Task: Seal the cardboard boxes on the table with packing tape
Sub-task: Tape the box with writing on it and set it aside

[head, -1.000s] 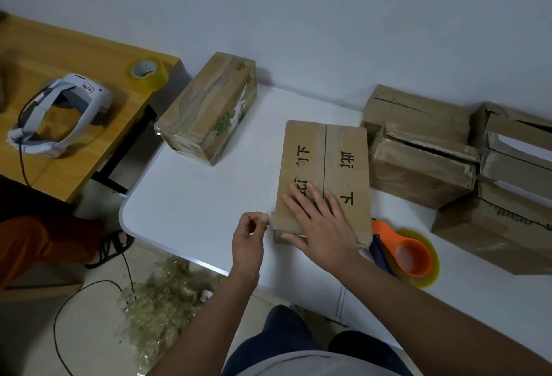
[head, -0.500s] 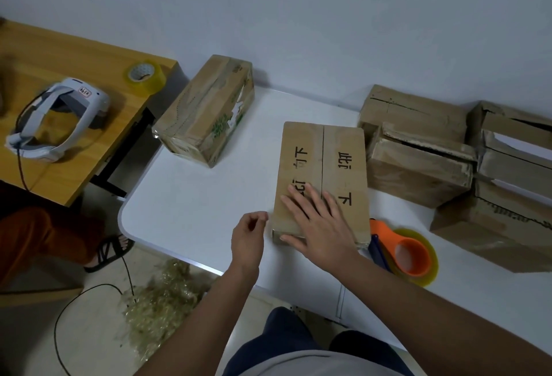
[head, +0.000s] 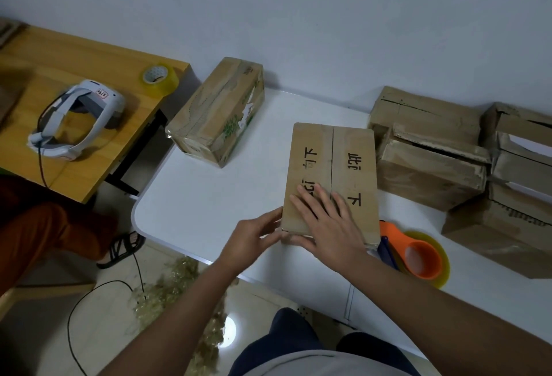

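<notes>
Box [head: 343, 148] mid-table [head: 209, 211], long axis and seam running away from body. Right hand [head: 331, 226] flat on near end, fingers straight. Left hand [head: 251, 238] at near-left corner; pinching or not, cannot tell. Dispenser [head: 418, 256] just right, nearer right hand.

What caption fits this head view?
Right hand flat on a cardboard box, left hand at its near corner, tape dispenser alongside.

White table [head: 209, 211], wooden desk [head: 104, 56] (left), pale wall [head: 268, 2]
</notes>
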`<act>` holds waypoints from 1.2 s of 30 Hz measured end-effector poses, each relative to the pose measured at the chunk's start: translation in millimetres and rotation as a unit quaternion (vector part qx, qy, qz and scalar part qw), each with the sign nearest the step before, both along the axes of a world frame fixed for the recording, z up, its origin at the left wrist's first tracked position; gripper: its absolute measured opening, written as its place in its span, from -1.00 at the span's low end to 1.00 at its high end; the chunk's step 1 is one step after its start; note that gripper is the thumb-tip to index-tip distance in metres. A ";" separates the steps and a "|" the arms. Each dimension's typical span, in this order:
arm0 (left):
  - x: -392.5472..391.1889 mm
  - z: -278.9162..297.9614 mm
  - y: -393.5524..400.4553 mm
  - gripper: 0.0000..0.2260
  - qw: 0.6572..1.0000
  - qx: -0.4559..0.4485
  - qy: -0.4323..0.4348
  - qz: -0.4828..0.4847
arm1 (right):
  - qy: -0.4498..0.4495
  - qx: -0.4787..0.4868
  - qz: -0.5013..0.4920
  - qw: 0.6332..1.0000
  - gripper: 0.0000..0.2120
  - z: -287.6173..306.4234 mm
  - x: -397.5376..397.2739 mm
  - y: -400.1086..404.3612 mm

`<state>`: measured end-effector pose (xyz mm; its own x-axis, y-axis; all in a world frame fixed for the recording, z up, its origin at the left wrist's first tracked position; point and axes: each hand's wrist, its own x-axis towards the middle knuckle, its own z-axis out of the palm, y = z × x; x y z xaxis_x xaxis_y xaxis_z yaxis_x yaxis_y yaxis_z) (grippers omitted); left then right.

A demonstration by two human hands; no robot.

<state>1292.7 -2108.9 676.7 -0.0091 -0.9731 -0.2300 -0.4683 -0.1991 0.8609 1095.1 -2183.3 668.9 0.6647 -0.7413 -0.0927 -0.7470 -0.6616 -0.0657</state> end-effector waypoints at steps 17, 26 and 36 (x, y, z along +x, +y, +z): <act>4.0 6.3 -20.1 -0.23 0.979 -0.062 -0.194 -0.018 | -0.257 0.129 -0.188 0.939 -0.41 29.8 -37.6 -31.9; -71.1 15.4 -64.9 -0.23 0.937 -0.081 -0.332 -0.077 | -0.445 0.405 -0.411 0.685 -0.48 39.9 -58.0 -1.7; -66.8 3.2 -63.2 -0.21 0.868 -0.035 -0.456 -0.196 | -0.407 0.290 -0.423 0.755 -0.62 34.8 -74.5 -6.4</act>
